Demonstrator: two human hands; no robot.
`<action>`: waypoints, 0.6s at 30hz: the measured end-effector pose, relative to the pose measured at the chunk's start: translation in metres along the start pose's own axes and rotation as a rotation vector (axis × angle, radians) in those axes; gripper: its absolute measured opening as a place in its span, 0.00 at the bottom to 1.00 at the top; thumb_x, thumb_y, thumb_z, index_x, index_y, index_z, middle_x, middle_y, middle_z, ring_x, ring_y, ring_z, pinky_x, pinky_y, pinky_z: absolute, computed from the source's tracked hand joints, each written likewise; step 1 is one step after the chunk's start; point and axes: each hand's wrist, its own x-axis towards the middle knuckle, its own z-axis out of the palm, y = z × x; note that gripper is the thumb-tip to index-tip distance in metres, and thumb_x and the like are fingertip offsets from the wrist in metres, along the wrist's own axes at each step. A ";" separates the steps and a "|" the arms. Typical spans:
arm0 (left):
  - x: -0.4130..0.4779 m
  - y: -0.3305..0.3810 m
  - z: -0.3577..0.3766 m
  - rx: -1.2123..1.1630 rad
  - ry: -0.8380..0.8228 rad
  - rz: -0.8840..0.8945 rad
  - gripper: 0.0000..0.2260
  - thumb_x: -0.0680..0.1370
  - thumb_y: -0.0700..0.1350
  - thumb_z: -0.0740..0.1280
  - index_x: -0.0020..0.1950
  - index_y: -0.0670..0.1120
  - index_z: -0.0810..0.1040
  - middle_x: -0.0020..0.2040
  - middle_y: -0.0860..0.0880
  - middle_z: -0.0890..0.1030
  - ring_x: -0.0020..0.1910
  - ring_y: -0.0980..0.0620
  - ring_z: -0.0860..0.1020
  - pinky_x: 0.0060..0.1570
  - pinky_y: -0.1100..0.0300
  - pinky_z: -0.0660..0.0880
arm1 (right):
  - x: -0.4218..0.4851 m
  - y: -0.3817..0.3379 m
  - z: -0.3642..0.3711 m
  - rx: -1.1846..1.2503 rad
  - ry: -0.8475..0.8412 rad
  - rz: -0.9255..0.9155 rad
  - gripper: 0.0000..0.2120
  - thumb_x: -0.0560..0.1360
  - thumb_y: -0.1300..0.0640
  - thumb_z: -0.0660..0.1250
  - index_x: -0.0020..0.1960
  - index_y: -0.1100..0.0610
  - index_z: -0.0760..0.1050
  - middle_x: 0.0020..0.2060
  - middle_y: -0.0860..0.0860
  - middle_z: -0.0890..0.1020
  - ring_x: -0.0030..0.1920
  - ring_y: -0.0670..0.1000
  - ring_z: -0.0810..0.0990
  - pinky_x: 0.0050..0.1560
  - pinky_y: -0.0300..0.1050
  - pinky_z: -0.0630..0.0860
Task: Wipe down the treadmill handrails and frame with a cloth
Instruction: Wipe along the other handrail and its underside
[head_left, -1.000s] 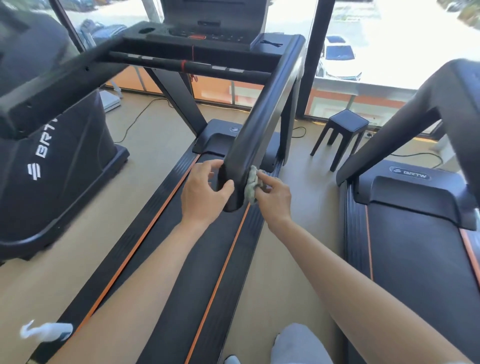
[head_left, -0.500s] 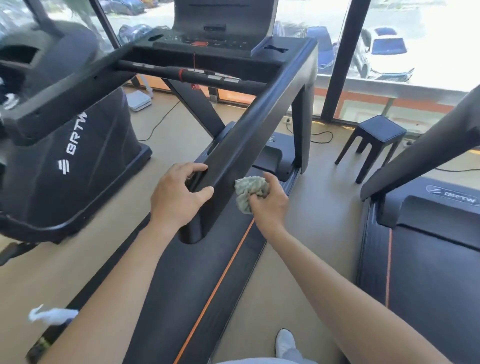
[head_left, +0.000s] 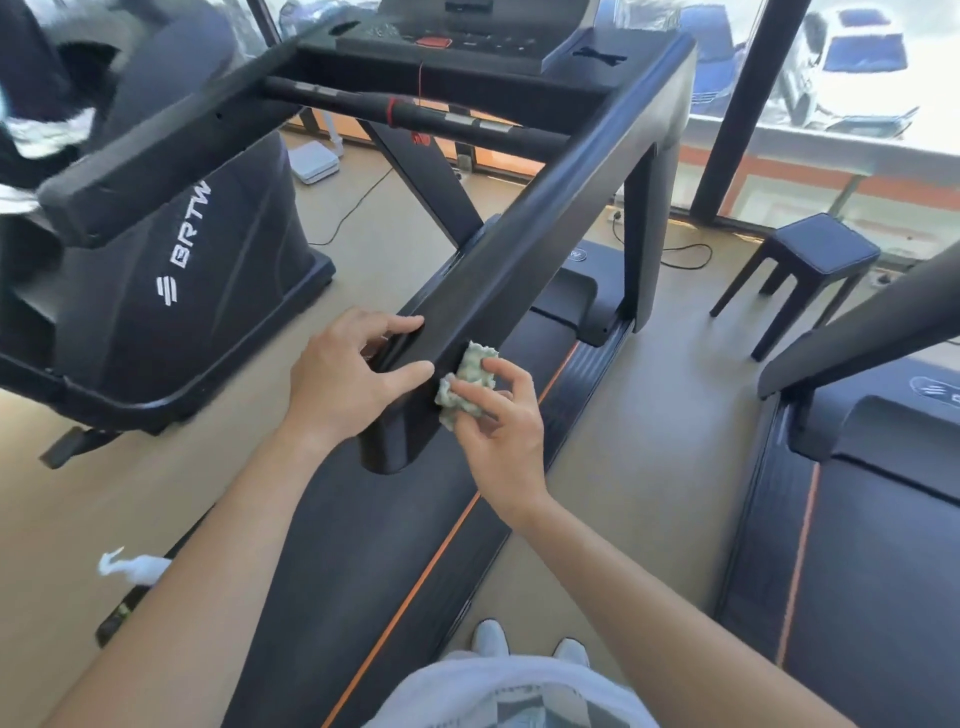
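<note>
The black treadmill (head_left: 374, 545) stands in the middle of the floor, its right handrail (head_left: 519, 270) sloping down from the console toward the person, and a dark stool (head_left: 815, 254) stands on the floor to the right, near the window. The left grip (head_left: 348, 379) is wrapped round the handrail near its lower end, thumb across the top face and fingers on the left side. The right grip (head_left: 501, 436) pinches a crumpled pale green cloth (head_left: 467, 387), which presses against the handrail's right face just beside the left thumb.

Matte black on the handrail (head_left: 545, 249); pale green on the cloth (head_left: 465, 389); thin orange stripe along the black treadmill deck (head_left: 363, 545); white BRTW lettering on the black neighbouring machine (head_left: 218, 291); tan floor (head_left: 623, 441).
</note>
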 end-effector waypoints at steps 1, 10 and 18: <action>0.000 -0.001 0.000 -0.004 0.004 0.009 0.23 0.64 0.65 0.73 0.58 0.67 0.80 0.56 0.63 0.81 0.52 0.57 0.80 0.57 0.47 0.79 | 0.002 0.001 -0.003 -0.006 -0.006 0.002 0.17 0.72 0.73 0.70 0.54 0.56 0.86 0.60 0.53 0.75 0.58 0.42 0.75 0.51 0.38 0.80; -0.001 -0.014 0.005 -0.094 0.036 0.023 0.19 0.68 0.56 0.80 0.58 0.64 0.83 0.56 0.64 0.81 0.55 0.61 0.79 0.55 0.51 0.79 | 0.065 0.003 -0.016 0.003 0.268 0.250 0.17 0.72 0.61 0.76 0.58 0.53 0.75 0.50 0.44 0.81 0.46 0.42 0.79 0.46 0.31 0.74; 0.004 -0.012 0.004 -0.022 0.059 0.073 0.18 0.68 0.57 0.79 0.57 0.62 0.83 0.54 0.63 0.81 0.51 0.59 0.80 0.47 0.60 0.77 | 0.033 0.002 0.000 -0.055 0.190 0.276 0.02 0.75 0.56 0.74 0.47 0.54 0.84 0.43 0.45 0.81 0.41 0.40 0.76 0.44 0.33 0.71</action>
